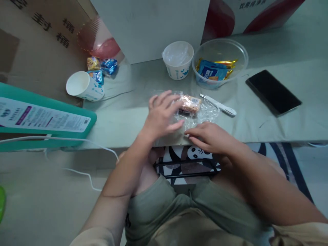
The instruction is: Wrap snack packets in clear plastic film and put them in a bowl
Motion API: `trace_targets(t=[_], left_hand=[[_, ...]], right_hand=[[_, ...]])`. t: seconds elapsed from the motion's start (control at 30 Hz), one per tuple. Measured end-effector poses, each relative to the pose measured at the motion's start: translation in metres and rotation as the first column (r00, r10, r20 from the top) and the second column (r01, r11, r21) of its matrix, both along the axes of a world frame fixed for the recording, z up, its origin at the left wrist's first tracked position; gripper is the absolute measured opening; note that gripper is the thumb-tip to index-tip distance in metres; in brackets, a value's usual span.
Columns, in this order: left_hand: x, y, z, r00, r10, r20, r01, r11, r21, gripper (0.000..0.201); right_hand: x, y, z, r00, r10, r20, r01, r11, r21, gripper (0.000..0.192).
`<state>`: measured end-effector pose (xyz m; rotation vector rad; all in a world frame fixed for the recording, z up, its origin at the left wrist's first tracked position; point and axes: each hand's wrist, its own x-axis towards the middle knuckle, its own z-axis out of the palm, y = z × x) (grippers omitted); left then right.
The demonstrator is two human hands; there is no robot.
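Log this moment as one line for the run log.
left hand flat on clear bag | right hand pressing bag's near edge | snack inside bag | white tool beside

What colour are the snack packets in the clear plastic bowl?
Blue packets with gold-wrapped ones beside them, inside the clear bowl; head view shows it.

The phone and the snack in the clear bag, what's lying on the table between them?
In the head view, a white utensil lies between the phone and the snack, close beside the clear bag.

a home floor setup: a low cloth-covered table (282,130), cardboard boxes (38,44), paper cups (84,86), snack packets (102,66).
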<state>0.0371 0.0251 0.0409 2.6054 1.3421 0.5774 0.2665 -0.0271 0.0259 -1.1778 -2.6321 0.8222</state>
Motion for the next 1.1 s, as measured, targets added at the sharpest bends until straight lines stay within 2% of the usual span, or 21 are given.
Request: trace_targets(t=[0.07,0.1,0.2,0.27,0.33,0.43,0.53,0.6,0.67,0.7,0.77,0.83,0.9,0.97,1.0,1.07,1.1], left_hand=[[0.015,-0.009,0.0,0.993,-0.075,-0.091,0.072,0.997,-0.033,0.034],[0.02,-0.012,0.001,0.988,-0.075,-0.135,0.068,0.996,-0.055,0.031],[0.021,-0.015,0.006,0.963,0.03,-0.268,-0.065,0.99,-0.122,0.022],[0.014,-0.016,0.011,0.933,0.122,-0.338,-0.187,0.968,-0.167,0.025],[0.008,-0.018,0.015,0.906,0.18,-0.384,-0.276,0.938,-0.211,0.027],[0.005,-0.024,0.02,0.881,0.19,-0.433,-0.336,0.896,-0.29,0.025],[0.004,-0.024,0.023,0.888,0.209,-0.41,-0.379,0.837,-0.395,0.026],[-0.002,-0.016,0.024,0.881,0.333,-0.337,-0.453,0.8,-0.393,0.031],[-0.014,-0.002,0.023,0.826,0.509,-0.242,-0.563,0.759,-0.328,0.041],[-0.022,0.006,0.022,0.785,0.586,-0.202,-0.619,0.728,-0.295,0.047],[-0.038,0.02,0.018,0.724,0.66,-0.2,-0.686,0.657,-0.314,0.055],[-0.051,0.027,0.013,0.744,0.61,-0.271,-0.656,0.593,-0.466,0.057],[-0.054,0.029,0.008,0.84,0.471,-0.268,-0.52,0.561,-0.644,0.055],[-0.048,0.025,0.003,0.923,0.361,-0.133,-0.329,0.561,-0.759,0.043],[-0.044,0.023,0.0,0.937,0.346,-0.038,-0.24,0.565,-0.79,0.036],[-0.035,0.019,-0.003,0.894,0.408,0.187,-0.084,0.561,-0.823,0.023],[-0.031,0.018,-0.005,0.83,0.467,0.304,-0.003,0.549,-0.836,0.02]], right_hand=[[0.001,0.001,0.004,0.986,-0.139,0.096,0.139,0.99,0.003,0.04],[0.002,0.002,0.005,0.962,-0.234,0.14,0.234,0.972,0.017,0.041],[0.009,0.008,0.008,0.848,-0.489,0.205,0.487,0.871,0.063,0.041],[0.012,0.01,0.007,0.795,-0.577,0.189,0.576,0.815,0.062,0.042],[0.013,0.011,0.005,0.771,-0.618,0.157,0.62,0.784,0.042,0.047],[0.01,0.012,0.0,0.734,-0.679,0.014,0.678,0.734,0.035,0.062],[0.006,0.015,-0.007,0.629,-0.716,-0.304,0.767,0.634,0.093,0.076],[0.002,0.018,-0.012,0.564,-0.674,-0.477,0.809,0.567,0.155,0.075],[-0.001,0.022,-0.017,0.567,-0.601,-0.563,0.807,0.541,0.235,0.064],[-0.004,0.024,-0.02,0.597,-0.558,-0.576,0.785,0.554,0.278,0.055],[-0.01,0.027,-0.023,0.704,-0.458,-0.543,0.687,0.632,0.357,0.031],[-0.019,0.03,-0.024,0.812,-0.363,-0.458,0.552,0.733,0.398,0.017],[-0.028,0.035,-0.024,0.871,-0.33,-0.365,0.464,0.796,0.388,0.017],[-0.035,0.041,-0.024,0.88,-0.371,-0.298,0.461,0.817,0.345,0.027],[-0.037,0.044,-0.024,0.876,-0.398,-0.273,0.472,0.822,0.317,0.035],[-0.039,0.05,-0.025,0.873,-0.425,-0.241,0.48,0.837,0.263,0.052],[-0.039,0.053,-0.025,0.874,-0.425,-0.235,0.476,0.848,0.235,0.061]])
